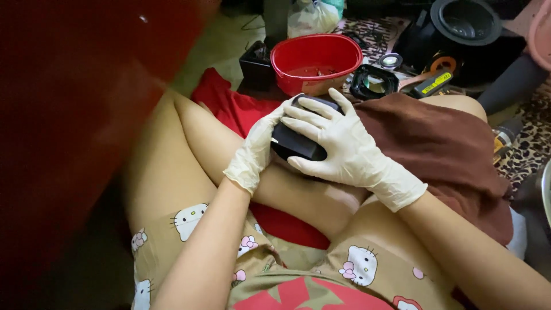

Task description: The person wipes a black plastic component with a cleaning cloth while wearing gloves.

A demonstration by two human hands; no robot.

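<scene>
Head view, looking down on a person seated cross-legged on the floor. Both hands wear thin off-white gloves, slightly wrinkled at the cuffs. Left hand (252, 152) cups the near-left side of a small black device (295, 140), fingers curled round its edge. Right hand (338, 143) lies over the top and far side, fingers spread and pressed down. Together they clamp it from two sides, probably to steady it against the lap.

Device: matte black, rounded corners, boxy; mostly covered by the gloves, so its exact kind is hard to tell. It sits above the crossed legs, just in front of the body.

Brown cloth (436, 143), soft and towel-like, draped over the right knee, just beside the right hand. Red cloth (229, 106) beneath the legs.

Red plastic bowl (315, 60), oval and glossy, stands just beyond the hands, within reach. Black ring-shaped part (373, 83) with a glassy centre lies to its right. Black round pot (465, 23) further back. Leopard-print mat (528, 143) at far right.
</scene>
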